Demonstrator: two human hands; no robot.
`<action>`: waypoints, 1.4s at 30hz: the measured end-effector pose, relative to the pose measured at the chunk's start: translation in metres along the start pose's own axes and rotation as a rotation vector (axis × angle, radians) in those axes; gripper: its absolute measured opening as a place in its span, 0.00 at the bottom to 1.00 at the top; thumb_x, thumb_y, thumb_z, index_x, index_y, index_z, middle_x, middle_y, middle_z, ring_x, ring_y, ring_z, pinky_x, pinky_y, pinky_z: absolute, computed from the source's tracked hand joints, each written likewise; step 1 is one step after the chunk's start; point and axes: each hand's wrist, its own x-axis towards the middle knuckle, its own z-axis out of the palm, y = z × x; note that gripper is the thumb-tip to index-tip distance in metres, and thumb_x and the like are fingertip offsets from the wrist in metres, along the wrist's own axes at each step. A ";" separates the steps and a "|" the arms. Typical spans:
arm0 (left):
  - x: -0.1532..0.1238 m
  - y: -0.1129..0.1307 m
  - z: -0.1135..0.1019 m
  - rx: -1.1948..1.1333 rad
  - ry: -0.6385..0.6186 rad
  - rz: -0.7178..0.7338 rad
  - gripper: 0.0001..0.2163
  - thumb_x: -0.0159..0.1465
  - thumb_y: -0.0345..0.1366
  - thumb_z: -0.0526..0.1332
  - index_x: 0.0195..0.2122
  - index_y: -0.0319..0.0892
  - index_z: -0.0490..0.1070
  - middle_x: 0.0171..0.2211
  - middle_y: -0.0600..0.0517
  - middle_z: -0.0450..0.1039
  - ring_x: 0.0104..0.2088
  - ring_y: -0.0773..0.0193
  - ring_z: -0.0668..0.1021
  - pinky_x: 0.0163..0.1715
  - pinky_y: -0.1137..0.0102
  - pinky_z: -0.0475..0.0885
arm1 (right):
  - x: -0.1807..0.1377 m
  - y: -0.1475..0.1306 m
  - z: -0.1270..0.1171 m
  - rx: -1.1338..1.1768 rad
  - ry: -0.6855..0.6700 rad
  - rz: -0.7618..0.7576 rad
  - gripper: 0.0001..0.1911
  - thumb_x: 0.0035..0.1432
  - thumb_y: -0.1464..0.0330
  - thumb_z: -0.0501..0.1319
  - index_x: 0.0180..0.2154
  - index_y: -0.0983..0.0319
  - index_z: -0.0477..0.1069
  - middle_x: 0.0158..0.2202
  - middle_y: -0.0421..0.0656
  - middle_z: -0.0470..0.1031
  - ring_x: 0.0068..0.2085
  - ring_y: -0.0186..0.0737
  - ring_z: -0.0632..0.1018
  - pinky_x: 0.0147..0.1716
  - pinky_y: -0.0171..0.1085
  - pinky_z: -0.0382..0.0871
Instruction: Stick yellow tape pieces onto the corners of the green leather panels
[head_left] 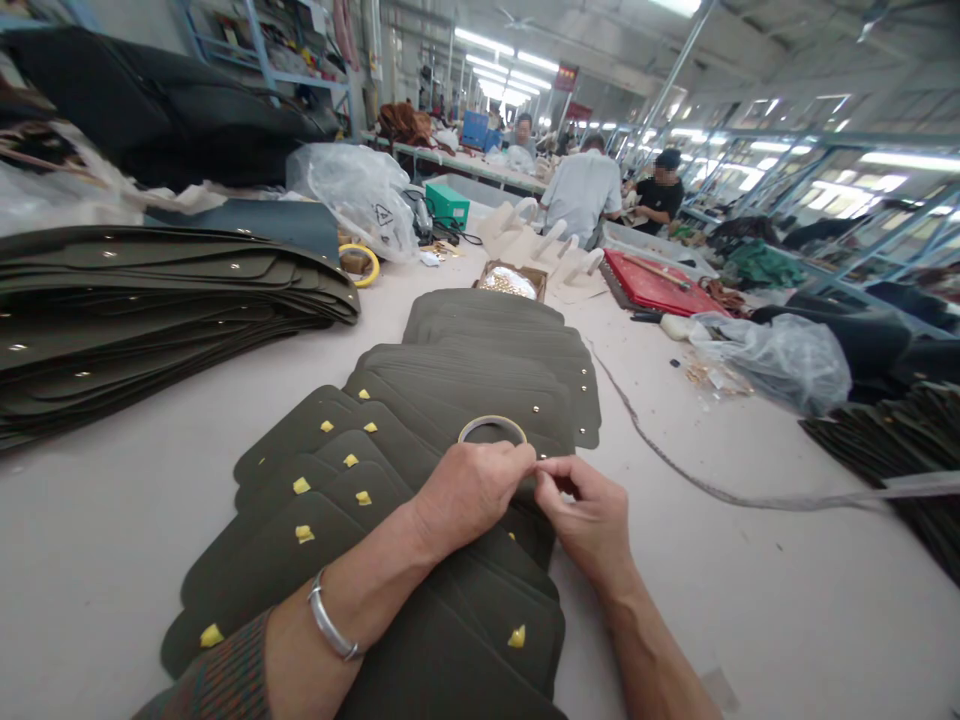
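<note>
Several dark olive leather flaps (465, 380) lie overlapped in a row down the middle of the pale worktable (112, 530). The nearer ones carry small yellow tabs (304, 533), the farther ones small metal studs. My left hand (469, 490) rests on the flaps with fingers curled round a tape roll (492, 428) that stands on them. My right hand (589, 510) sits just beside it, thumb and fingers pinched together at the roll's edge on something too small to make out. A metal bangle circles my left wrist.
A tall stack of the same dark flaps (150, 300) fills the left side. A box of metal fittings (510, 282), clear plastic bags (780, 355), a red tray (652, 285) and a grey strap (675, 465) lie further out. Other people (585, 190) work at the far end.
</note>
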 end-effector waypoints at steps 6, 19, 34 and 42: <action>0.000 0.007 0.003 0.009 0.099 0.064 0.09 0.69 0.33 0.49 0.35 0.42 0.66 0.29 0.54 0.71 0.32 0.66 0.75 0.32 0.72 0.68 | 0.010 0.019 0.000 0.521 -0.005 0.526 0.13 0.46 0.60 0.67 0.27 0.64 0.73 0.17 0.37 0.72 0.17 0.33 0.73 0.18 0.33 0.70; 0.004 0.004 0.005 0.166 -0.171 -0.158 0.06 0.67 0.29 0.51 0.37 0.44 0.67 0.36 0.51 0.70 0.38 0.61 0.74 0.34 0.69 0.72 | 0.008 0.029 -0.003 -0.102 -0.090 0.167 0.11 0.57 0.62 0.59 0.31 0.61 0.77 0.28 0.43 0.79 0.28 0.39 0.78 0.29 0.37 0.72; 0.002 0.001 0.005 0.174 -0.152 -0.141 0.07 0.66 0.28 0.51 0.37 0.43 0.67 0.34 0.51 0.71 0.36 0.59 0.75 0.36 0.65 0.70 | -0.002 0.039 -0.012 -0.299 -0.161 -0.193 0.10 0.64 0.67 0.54 0.36 0.60 0.73 0.34 0.44 0.78 0.35 0.39 0.79 0.38 0.37 0.72; 0.002 0.004 0.004 0.181 -0.150 -0.112 0.07 0.66 0.29 0.51 0.37 0.42 0.67 0.34 0.50 0.71 0.36 0.59 0.74 0.39 0.64 0.69 | 0.005 0.031 0.004 -0.378 -0.092 -0.020 0.11 0.62 0.66 0.55 0.36 0.62 0.76 0.34 0.45 0.79 0.35 0.41 0.79 0.38 0.38 0.69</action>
